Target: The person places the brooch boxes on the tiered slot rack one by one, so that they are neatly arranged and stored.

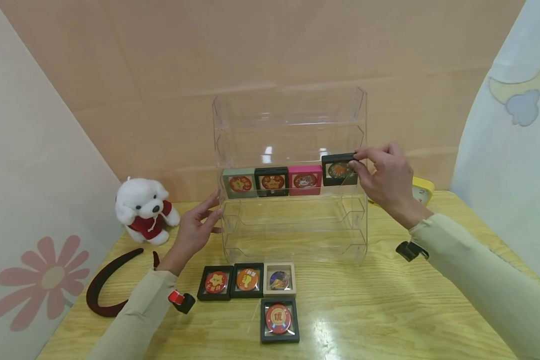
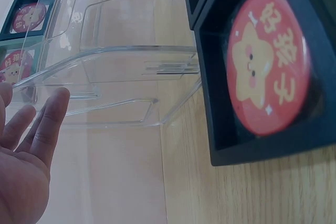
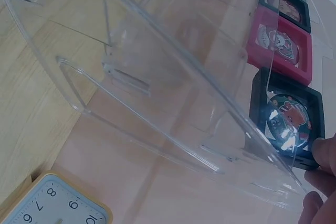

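My right hand (image 1: 389, 175) pinches the upper right corner of a dark-framed badge case (image 1: 339, 171) between thumb and fingertips. That case sits slightly tilted at the right end of a shelf in the clear acrylic display rack (image 1: 292, 252). Left of it on the same shelf stand a pink case (image 1: 305, 191), a black case with a star badge (image 1: 272, 183) and a green case (image 1: 240, 184). At the rack's left side, my left hand (image 1: 194, 231) rests its fingers, fairly straight, by the clear edge. The right wrist view also shows the pinched case (image 3: 287, 119).
Two black badge cases (image 1: 231, 296) and a beige case (image 1: 292, 287) lie in a row before the rack. Another black case (image 1: 280, 340) lies nearer. On the left are a white plush dog (image 1: 137, 200) and a dark headband (image 1: 100, 295); a yellow clock (image 1: 425, 186) stands behind the right wrist.
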### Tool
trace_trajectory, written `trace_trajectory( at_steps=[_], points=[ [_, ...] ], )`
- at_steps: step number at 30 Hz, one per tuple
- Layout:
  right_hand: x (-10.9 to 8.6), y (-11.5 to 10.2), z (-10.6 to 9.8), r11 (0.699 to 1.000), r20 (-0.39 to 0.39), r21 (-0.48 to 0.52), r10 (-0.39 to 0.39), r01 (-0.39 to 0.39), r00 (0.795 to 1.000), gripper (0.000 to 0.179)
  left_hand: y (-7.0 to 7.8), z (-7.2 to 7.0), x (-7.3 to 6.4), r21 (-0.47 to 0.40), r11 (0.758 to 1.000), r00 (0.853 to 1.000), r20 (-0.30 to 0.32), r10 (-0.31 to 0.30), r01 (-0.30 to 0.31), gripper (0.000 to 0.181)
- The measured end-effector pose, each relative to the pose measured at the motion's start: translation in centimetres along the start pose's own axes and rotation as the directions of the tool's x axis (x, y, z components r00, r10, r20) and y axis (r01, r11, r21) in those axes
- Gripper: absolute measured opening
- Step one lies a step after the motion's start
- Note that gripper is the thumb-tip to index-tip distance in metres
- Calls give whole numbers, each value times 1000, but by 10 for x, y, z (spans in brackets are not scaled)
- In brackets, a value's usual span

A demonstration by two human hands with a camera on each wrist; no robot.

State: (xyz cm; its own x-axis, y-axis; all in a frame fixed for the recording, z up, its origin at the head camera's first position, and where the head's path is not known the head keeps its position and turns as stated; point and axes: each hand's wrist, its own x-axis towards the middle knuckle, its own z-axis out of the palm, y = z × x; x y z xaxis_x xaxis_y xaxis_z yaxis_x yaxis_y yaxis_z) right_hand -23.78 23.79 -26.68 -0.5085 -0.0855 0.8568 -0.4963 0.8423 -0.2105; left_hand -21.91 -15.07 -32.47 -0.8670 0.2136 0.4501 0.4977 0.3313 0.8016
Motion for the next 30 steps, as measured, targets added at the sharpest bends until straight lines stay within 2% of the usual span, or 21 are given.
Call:
trace_trajectory(
  at_steps=[9, 20, 30],
  points=[
    [-7, 5, 2, 999, 58, -5, 40, -40, 998, 11, 1, 0, 0, 9, 1000, 1000, 1, -2, 2, 48],
    [-9, 8, 6, 998, 56, 68, 6, -10, 998, 9, 1, 1, 0, 12, 1000, 1000, -7, -14, 14, 48],
    [-12, 8, 6, 999, 61, 43, 26, -28, 998, 8, 1, 1, 0, 9, 1000, 1000, -2, -20, 20, 48]
  ],
)
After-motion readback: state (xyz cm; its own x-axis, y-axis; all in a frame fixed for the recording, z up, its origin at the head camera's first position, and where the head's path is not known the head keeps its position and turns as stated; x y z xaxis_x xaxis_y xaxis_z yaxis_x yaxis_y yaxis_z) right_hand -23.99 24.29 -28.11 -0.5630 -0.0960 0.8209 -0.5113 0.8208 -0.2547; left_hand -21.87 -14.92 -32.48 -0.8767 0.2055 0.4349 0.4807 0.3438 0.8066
